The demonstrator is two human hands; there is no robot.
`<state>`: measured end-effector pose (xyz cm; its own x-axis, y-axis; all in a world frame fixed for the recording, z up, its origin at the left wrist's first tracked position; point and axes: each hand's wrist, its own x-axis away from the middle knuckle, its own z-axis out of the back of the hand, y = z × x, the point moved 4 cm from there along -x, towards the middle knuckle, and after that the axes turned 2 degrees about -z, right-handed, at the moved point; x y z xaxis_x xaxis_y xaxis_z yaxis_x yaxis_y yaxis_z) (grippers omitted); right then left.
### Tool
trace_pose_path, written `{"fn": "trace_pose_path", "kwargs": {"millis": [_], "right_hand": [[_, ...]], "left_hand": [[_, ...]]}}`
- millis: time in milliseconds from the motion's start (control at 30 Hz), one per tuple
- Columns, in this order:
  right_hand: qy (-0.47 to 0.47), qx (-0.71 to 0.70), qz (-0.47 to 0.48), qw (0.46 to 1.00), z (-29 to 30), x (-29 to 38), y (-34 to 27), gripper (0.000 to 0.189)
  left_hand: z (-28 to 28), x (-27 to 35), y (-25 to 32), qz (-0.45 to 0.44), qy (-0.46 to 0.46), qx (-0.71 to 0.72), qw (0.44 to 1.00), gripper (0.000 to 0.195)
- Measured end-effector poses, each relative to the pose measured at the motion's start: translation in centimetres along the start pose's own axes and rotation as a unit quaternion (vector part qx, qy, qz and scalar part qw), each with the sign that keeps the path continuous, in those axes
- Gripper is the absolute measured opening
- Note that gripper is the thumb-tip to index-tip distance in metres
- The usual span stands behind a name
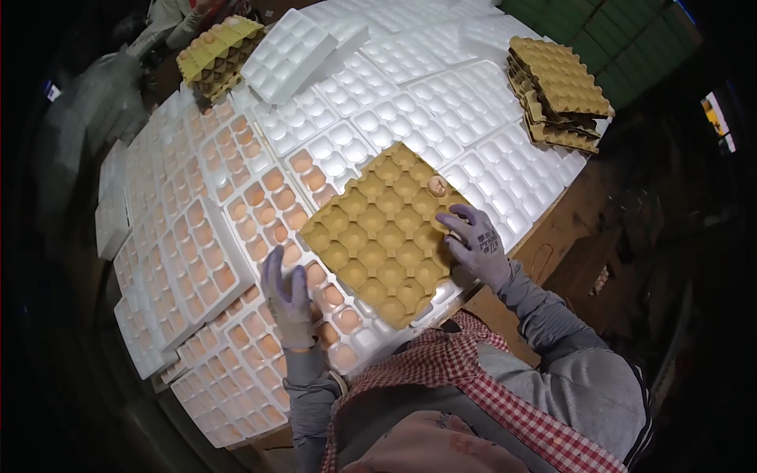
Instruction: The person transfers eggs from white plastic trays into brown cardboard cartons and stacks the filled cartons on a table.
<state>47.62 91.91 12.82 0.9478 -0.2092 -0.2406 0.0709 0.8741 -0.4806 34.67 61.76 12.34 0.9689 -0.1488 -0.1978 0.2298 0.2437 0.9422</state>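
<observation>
A yellow-brown pulp egg tray [378, 222] lies tilted across white foam egg trays in front of me. One egg [437, 185] with dark, crack-like marks sits near its upper right edge; its other visible cups hold nothing. My right hand [482, 248], in a grey-purple glove, is at the tray's right edge with bent fingers. Something pale shows between those fingers, too small to name. Over a foam tray of brown eggs [346, 320], left of the pulp tray, is my left hand [290, 307], also gloved, its fingers apart and nothing visible in them.
Foam trays with eggs [201, 254] cover the left side, some stacked higher. Unfilled foam trays [455, 100] spread across the back and right. Stacked pulp trays [559, 88] stand at the far right. Another pulp stack [219, 53] with eggs is near a person's sleeve [183, 29].
</observation>
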Motion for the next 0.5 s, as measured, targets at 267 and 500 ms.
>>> {"fn": "trace_pose_path", "kwargs": {"millis": [267,500], "right_hand": [[-0.132,0.029,-0.004,0.991,-1.6,-2.7,9.7,0.031],[-0.091,-0.377,-0.193,0.901,-0.2,-1.2,12.7,0.051]], "left_hand": [[-24.6,5.5,2.8,-0.224,-0.29,-0.341,0.866,0.046],[-20.4,4.4,1.1,-0.021,-0.145,0.057,0.988,0.052]]}}
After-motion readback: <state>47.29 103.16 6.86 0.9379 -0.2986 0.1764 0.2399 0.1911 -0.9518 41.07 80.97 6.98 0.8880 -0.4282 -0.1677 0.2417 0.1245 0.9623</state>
